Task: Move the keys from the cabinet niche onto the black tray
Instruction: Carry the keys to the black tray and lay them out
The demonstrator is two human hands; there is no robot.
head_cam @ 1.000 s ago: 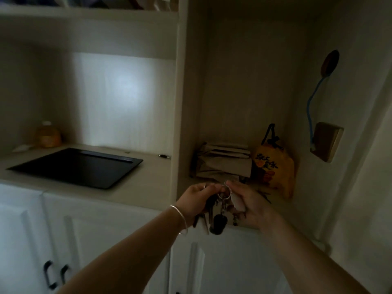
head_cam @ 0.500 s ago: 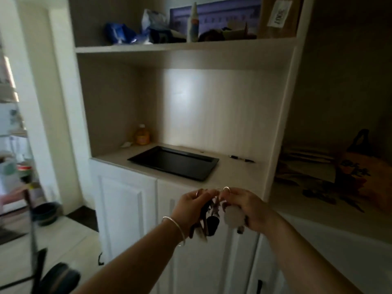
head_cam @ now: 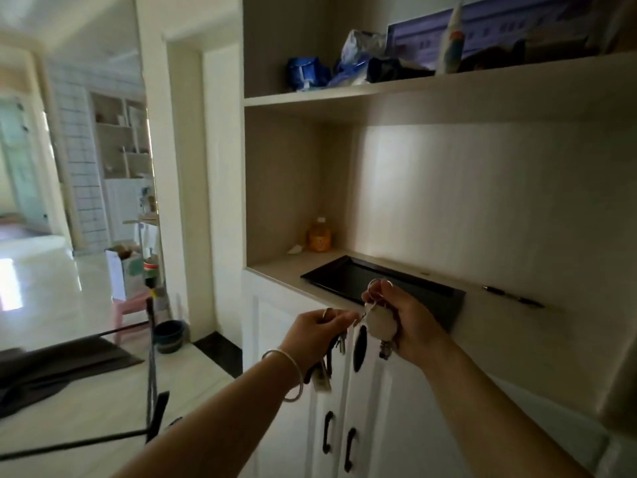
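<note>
Both hands hold keys in front of the white cabinet doors. My left hand [head_cam: 319, 331] grips one bunch of keys [head_cam: 324, 369] that dangles below it, with a pale tag at the bottom. My right hand [head_cam: 405, 320] grips a second bunch of keys [head_cam: 377, 326] with a round white fob, a black oval fob and a metal ring above the fingers. The black tray [head_cam: 348, 276] lies flat on the cabinet counter just behind and above my right hand; part of its near edge is hidden by that hand.
An orange bottle [head_cam: 319, 234] stands at the back left of the counter. A black pen [head_cam: 512, 295] lies right of the tray. The shelf above [head_cam: 413, 86] carries blue bags and a bottle. At left, the floor has a black stand [head_cam: 150, 367] and a pink stool [head_cam: 132, 310].
The view has swung left, away from the niche, so the tray now sits right behind my hands. My hands have drawn apart, each with its own bunch.
</note>
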